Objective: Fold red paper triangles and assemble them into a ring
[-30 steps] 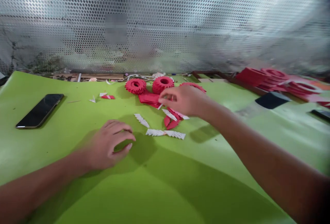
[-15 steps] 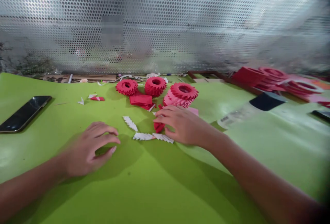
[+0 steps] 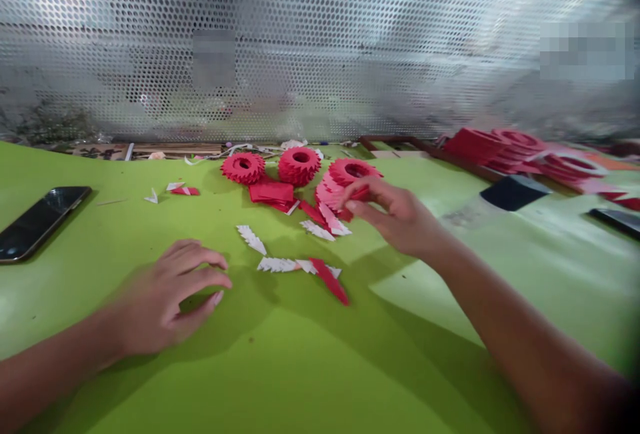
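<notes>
Head view, both hands a little blurred: right hand (image 3: 393, 217) raised just off the work, thumb and fingers drawn together in a pinch beside a stack of red paper rings (image 3: 347, 181). A bit of red at the fingertips, too blurred and too covered by the fingers to tell whether gripped or only touched. Wrist bent, forearm coming in from the lower right corner and cut off by the frame. Left hand (image 3: 167, 297) low over the green table mat (image 3: 320, 367), fingers curved and loosely apart, no held piece visible, forearm cut off at the left edge. Between the hands, a loose row of folded white paper triangles (image 3: 277, 265), with a long red paper strip (image 3: 330, 281) across its end, just below the right hand. Ahead of the left hand, two more red paper rings (image 3: 299, 165) and a pile of red folded paper (image 3: 273, 193). Well left of the left hand, a black smartphone (image 3: 40, 224). Right of the right hand, a clear object with a black top (image 3: 515, 192), its shape hard to make out. Farther right, blurred stacks of red paper rings (image 3: 520, 151), partly cut off. Behind everything, a perforated metal sheet (image 3: 320, 47) with two pixelated patches
</notes>
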Motion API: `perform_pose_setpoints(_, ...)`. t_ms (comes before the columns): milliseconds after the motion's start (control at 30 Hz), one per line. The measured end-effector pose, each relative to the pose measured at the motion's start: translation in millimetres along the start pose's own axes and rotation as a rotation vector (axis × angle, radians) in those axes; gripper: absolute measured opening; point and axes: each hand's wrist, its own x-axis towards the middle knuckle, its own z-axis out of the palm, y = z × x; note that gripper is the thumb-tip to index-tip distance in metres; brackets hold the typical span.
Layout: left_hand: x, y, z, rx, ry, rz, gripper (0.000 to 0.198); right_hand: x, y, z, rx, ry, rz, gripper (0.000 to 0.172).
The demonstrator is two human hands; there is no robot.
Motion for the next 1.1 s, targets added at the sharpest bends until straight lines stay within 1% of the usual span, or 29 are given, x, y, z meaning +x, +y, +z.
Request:
perform_pose_setpoints(67, 0.7, 0.1, 0.0, -0.005, 0.004, 0.003, 0.019, 1.5, 1.5, -1.3, -0.063, -0.014, 0.089, 0.016)
perform_pose_setpoints(133, 0.9, -0.1, 0.1, -0.008, -0.006, 0.004, 0.019, 2.7, 2.3, 2.4, -0.192, -0.043, 0.156, 0.016)
perform_pose_setpoints(233, 0.1, -1.2, 0.2, -0.005, -0.018, 0.003, 0.019, 3.6, 1.6, 15.0, -0.448, -0.109, 0.226, 0.029)
perform_pose_setpoints(300, -0.8, -2.1, 0.4, -0.001, -0.028, 0.005, 0.019, 3.7, 0.4, 24.1, -0.586, -0.157, 0.234, 0.037)
perform_pose_setpoints(333, -1.3, -2.5, 0.4, -0.001, -0.033, 0.006, 0.020, 3.6, -0.3, 27.7, -0.629, -0.181, 0.224, 0.038)
perform_pose_setpoints(433, -2.6, -3.6, 0.7, -0.012, -0.042, 0.002, 0.020, 2.9, -2.2, 31.9, -0.622, -0.236, 0.169, 0.037)
perform_pose_setpoints(533, -3.3, -4.6, 1.1, -0.018, -0.052, -0.007, 0.020, 1.8, -1.6, 25.9, -0.573, -0.275, 0.144, 0.038)
perform_pose_setpoints(667, -4.0, -5.0, 0.9, -0.018, -0.062, -0.018, 0.020, 1.8, 3.6, 11.0, -0.569, -0.266, 0.172, 0.039)
perform_pose_setpoints(800, -3.3, -3.8, 0.3, -0.017, -0.061, -0.027, 0.020, 1.8, 3.1, 4.6, -0.628, -0.176, 0.237, 0.033)
perform_pose_setpoints(867, -2.1, -3.0, 0.2, -0.023, -0.049, -0.030, 0.020, 0.6, -2.3, 8.8, -0.552, -0.151, 0.208, 0.033)
perform_pose_setpoints(967, -0.3, -2.6, 0.6, -0.035, -0.032, -0.032, 0.020, -1.5, -14.0, 23.0, -0.402, -0.195, 0.149, 0.033)
perform_pose_setpoints(1033, 0.1, -2.7, 0.6, -0.037, -0.028, -0.029, 0.020, -1.7, -21.0, 34.3, -0.430, -0.211, 0.172, 0.039)
perform_pose_setpoints(1100, -0.1, -2.8, 0.1, -0.034, -0.031, -0.025, 0.020, -0.7, -25.8, 44.1, -0.522, -0.205, 0.190, 0.047)
